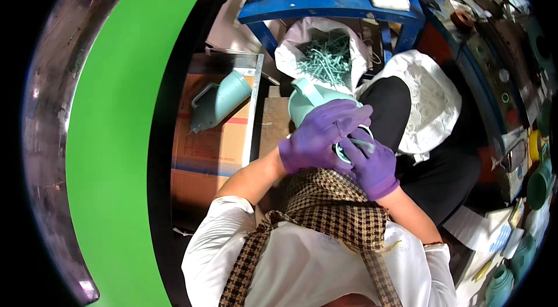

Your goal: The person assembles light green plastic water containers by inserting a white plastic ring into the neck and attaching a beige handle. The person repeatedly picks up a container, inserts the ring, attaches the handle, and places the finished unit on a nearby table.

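Both hands, left hand [317, 141] and right hand [372, 164], wear purple gloves; the jug [308, 103] they grip is pale teal, as are the second jug [218, 101] on brown cardboard [203, 150] and the sprue pieces [326, 57] in a white bag [290, 54]. Scarf [325, 205]: brown-and-cream houndstooth over a white shirt [302, 272]. Frame [325, 5] blue; curved band [116, 133] bright green.

Lower part of pale green jug [307, 103] behind purple-gloved hands, grip unclear.

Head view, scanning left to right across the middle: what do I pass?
Broad green curved band → pale teal plastic jug lying on cardboard → left hand in purple glove → right hand in purple glove → white lace-patterned bag.
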A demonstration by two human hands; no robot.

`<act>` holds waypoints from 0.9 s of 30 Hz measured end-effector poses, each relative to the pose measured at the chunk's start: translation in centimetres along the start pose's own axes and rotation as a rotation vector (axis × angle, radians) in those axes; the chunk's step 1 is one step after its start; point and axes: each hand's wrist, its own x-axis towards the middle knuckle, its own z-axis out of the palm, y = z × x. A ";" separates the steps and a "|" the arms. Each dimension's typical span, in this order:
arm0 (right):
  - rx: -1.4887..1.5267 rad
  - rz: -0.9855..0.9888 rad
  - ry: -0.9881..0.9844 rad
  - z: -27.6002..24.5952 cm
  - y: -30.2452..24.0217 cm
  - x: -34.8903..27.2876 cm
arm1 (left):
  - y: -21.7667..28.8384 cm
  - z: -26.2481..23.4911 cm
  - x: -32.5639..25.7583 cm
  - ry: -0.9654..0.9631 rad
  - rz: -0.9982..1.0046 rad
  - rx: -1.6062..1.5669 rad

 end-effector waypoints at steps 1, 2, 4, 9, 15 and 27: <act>0.039 0.018 -0.054 0.2 0.2 -0.4 | 0.0 0.5 0.2 -0.033 0.020 0.013; 0.063 0.064 -0.116 0.5 0.3 -0.8 | 0.0 0.9 0.3 -0.066 0.042 0.024; 0.146 0.086 -0.067 0.7 0.6 -1.5 | 0.0 1.4 0.4 -0.170 0.117 0.133; 0.009 0.133 -0.220 0.7 0.4 -1.6 | -1.0 1.9 0.1 -0.208 0.153 0.096; -0.061 -0.014 -0.311 -1.0 6.2 2.5 | -8.1 0.5 3.6 -0.083 0.175 0.338; -0.300 0.438 -1.160 6.0 30.4 -8.3 | -9.5 -6.9 0.0 0.563 -0.116 0.161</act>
